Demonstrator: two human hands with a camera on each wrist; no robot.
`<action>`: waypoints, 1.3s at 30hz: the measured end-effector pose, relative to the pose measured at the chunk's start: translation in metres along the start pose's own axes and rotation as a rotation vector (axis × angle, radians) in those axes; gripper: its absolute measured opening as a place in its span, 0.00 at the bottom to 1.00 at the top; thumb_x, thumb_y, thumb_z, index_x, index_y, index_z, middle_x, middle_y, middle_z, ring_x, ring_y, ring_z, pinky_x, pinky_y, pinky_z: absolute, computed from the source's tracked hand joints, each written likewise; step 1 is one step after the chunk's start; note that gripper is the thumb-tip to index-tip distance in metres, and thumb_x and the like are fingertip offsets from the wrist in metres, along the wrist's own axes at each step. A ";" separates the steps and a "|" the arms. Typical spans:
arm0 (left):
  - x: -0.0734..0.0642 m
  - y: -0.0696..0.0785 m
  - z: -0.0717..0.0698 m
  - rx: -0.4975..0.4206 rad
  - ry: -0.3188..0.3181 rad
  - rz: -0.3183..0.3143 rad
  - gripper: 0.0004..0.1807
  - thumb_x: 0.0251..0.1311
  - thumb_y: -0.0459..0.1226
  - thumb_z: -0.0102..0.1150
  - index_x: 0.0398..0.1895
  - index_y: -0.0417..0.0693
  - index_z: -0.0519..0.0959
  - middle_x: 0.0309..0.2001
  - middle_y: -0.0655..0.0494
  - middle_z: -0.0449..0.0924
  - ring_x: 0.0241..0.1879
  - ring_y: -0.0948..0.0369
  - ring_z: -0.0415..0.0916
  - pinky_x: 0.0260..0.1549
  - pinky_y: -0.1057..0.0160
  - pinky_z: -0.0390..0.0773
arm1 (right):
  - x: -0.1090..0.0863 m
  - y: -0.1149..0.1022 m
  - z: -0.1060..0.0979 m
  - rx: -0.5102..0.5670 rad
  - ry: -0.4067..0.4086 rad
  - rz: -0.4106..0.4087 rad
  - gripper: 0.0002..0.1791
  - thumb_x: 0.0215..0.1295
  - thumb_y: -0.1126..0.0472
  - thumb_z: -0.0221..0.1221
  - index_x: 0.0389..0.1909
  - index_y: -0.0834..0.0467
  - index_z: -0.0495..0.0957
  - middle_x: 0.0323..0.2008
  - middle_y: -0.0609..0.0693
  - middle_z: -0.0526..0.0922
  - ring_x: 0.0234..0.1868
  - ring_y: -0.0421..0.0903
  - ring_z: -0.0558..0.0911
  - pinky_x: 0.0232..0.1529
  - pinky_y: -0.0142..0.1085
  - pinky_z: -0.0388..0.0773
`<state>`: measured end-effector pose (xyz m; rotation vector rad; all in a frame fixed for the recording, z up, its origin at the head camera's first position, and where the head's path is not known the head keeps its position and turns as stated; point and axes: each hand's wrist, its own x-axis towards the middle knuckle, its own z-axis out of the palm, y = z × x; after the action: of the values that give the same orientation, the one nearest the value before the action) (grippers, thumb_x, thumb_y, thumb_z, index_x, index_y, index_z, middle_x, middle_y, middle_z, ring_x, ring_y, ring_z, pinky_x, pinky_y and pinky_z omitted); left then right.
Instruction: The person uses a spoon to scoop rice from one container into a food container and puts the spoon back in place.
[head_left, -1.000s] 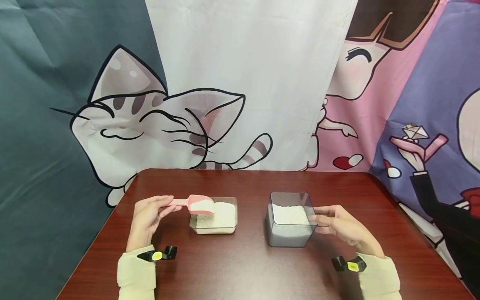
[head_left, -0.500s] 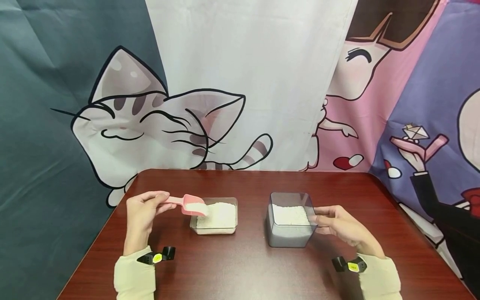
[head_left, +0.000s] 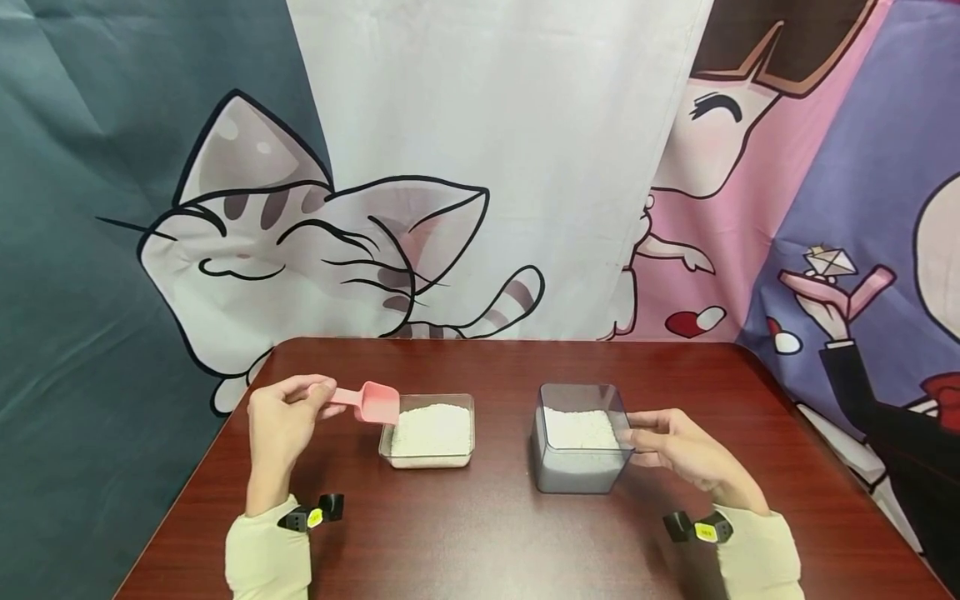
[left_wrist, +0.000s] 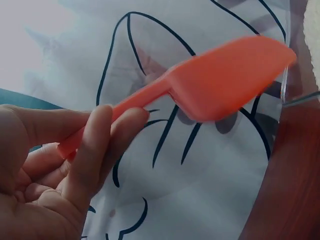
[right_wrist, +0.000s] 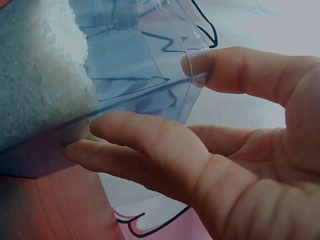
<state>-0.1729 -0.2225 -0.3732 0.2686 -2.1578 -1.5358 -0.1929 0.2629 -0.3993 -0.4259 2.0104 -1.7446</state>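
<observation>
A pink scoop (head_left: 377,403) is held by its handle in my left hand (head_left: 281,425), thumb and fingers pinching it. Its blade overlaps the left rim of the shallow clear tub (head_left: 389,457), and no white shows in it. In the left wrist view the scoop (left_wrist: 230,80) hangs tilted, its smooth side towards the camera. White rice (head_left: 432,430) fills the tub in a low heap. My right hand (head_left: 693,450) rests its fairly straight fingers against the right wall of a deeper grey see-through box (head_left: 576,473). Rice (right_wrist: 40,75) lies inside that box too.
Both containers stand on a reddish-brown wooden table (head_left: 480,542), apart from each other. A cloth backdrop (head_left: 510,125) with cartoon figures hangs behind the far table edge. A black wrist camera (head_left: 309,516) sits on each of the person's sleeves.
My left hand has drawn the scoop left and slightly up, from over the tub to its left rim. The rice that showed in the scoop is gone from it. My right hand stays put.
</observation>
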 end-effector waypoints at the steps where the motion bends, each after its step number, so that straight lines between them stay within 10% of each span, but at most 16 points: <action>1: -0.001 0.001 0.000 0.003 -0.003 0.014 0.11 0.54 0.37 0.63 0.36 0.38 0.82 0.29 0.47 0.83 0.21 0.63 0.82 0.27 0.72 0.81 | 0.000 0.000 0.000 -0.001 0.000 0.001 0.28 0.65 0.67 0.51 0.58 0.82 0.55 0.52 0.72 0.71 0.46 0.49 0.80 0.48 0.42 0.79; 24: -0.008 0.057 0.053 -0.369 -0.146 0.075 0.08 0.51 0.28 0.63 0.31 0.28 0.80 0.27 0.35 0.81 0.20 0.54 0.82 0.25 0.59 0.83 | 0.001 -0.005 0.004 -0.046 0.035 0.059 0.28 0.64 0.64 0.53 0.59 0.78 0.60 0.53 0.72 0.70 0.48 0.53 0.79 0.50 0.46 0.77; 31: -0.014 0.085 0.094 -0.458 -0.246 0.086 0.06 0.51 0.24 0.59 0.30 0.24 0.78 0.27 0.29 0.79 0.19 0.52 0.81 0.22 0.57 0.83 | 0.002 -0.002 0.004 -0.059 0.038 0.059 0.27 0.65 0.64 0.53 0.59 0.77 0.61 0.52 0.71 0.72 0.48 0.53 0.79 0.51 0.49 0.75; 39: -0.030 0.111 0.145 -0.331 -0.293 0.153 0.03 0.50 0.28 0.60 0.26 0.34 0.82 0.20 0.43 0.81 0.17 0.58 0.81 0.18 0.63 0.82 | 0.000 -0.002 0.001 -0.035 0.041 0.051 0.27 0.64 0.65 0.54 0.59 0.77 0.60 0.53 0.72 0.71 0.48 0.54 0.79 0.50 0.46 0.77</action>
<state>-0.2046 -0.0501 -0.3157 -0.2397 -2.0287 -1.8998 -0.1923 0.2616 -0.3979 -0.3497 2.0644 -1.7032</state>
